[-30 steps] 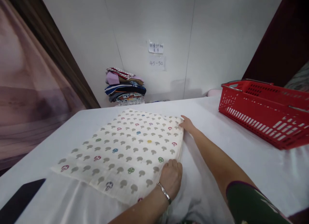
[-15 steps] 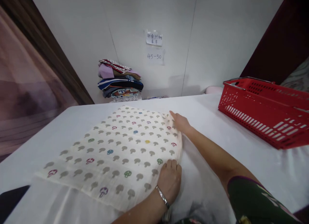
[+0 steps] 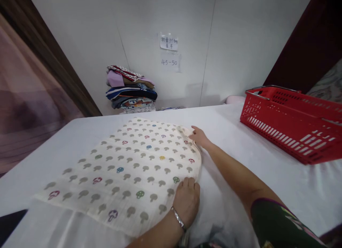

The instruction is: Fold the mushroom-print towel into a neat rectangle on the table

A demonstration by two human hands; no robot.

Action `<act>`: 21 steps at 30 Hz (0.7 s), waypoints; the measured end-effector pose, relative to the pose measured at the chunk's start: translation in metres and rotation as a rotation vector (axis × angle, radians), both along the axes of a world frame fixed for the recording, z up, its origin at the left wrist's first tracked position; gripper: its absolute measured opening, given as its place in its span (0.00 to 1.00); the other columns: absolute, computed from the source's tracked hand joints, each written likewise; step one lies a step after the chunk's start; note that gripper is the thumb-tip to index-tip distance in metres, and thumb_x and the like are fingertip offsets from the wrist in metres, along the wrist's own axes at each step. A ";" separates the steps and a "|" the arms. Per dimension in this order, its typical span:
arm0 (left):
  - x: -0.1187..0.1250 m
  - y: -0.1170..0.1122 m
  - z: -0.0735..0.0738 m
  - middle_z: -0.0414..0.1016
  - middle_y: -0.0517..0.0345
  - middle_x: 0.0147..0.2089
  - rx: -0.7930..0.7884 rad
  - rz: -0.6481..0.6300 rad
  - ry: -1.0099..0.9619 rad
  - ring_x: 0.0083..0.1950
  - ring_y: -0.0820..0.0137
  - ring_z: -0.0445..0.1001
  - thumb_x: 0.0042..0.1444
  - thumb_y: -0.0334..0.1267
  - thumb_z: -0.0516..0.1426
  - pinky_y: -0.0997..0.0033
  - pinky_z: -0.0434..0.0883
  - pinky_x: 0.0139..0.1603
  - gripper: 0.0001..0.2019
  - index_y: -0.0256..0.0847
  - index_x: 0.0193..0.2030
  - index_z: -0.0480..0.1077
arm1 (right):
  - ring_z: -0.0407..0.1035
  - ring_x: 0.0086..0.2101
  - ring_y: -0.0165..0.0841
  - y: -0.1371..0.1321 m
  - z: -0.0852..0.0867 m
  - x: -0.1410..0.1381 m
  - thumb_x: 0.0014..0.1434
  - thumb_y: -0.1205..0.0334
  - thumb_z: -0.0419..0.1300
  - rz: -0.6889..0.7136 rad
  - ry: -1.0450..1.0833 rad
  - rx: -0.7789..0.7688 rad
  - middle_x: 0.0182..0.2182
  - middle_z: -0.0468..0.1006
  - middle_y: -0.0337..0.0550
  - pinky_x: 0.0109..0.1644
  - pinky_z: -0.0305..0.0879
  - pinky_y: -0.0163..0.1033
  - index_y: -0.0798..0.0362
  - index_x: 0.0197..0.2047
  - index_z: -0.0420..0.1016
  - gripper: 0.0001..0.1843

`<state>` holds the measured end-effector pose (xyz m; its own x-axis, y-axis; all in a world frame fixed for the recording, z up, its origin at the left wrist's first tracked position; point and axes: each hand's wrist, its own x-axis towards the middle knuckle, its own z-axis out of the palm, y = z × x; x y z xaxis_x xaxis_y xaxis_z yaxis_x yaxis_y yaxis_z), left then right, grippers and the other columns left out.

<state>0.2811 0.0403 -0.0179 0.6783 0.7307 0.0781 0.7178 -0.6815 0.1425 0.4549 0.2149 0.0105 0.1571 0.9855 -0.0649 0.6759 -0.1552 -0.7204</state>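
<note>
A cream cloth (image 3: 130, 169) printed with small mushrooms lies folded flat on the white table (image 3: 240, 162). My left hand (image 3: 187, 200), with a silver bracelet at the wrist, rests on the cloth's near right corner with its fingers curled over the edge. My right hand (image 3: 199, 137) reaches to the far right corner and pinches the cloth's edge there. Both arms come in from the bottom right.
A red plastic basket (image 3: 291, 123) with metal handles stands at the right side of the table. A stack of folded clothes (image 3: 130, 91) sits against the white wall at the back. Two paper notes (image 3: 169, 52) are stuck on the wall. A dark object (image 3: 10, 223) shows at the bottom left.
My right hand slid slightly left along the cloth's far right corner and took hold of its edge. The left hand stayed on the near corner. The view shifted a little.
</note>
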 end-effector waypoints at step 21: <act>-0.001 0.000 -0.002 0.67 0.51 0.37 0.030 -0.022 -0.063 0.40 0.61 0.65 0.55 0.28 0.50 0.59 0.67 0.38 0.06 0.36 0.35 0.67 | 0.68 0.44 0.38 0.024 0.028 0.011 0.52 0.63 0.62 0.027 -0.262 -0.386 0.45 0.72 0.47 0.43 0.66 0.39 0.56 0.44 0.71 0.15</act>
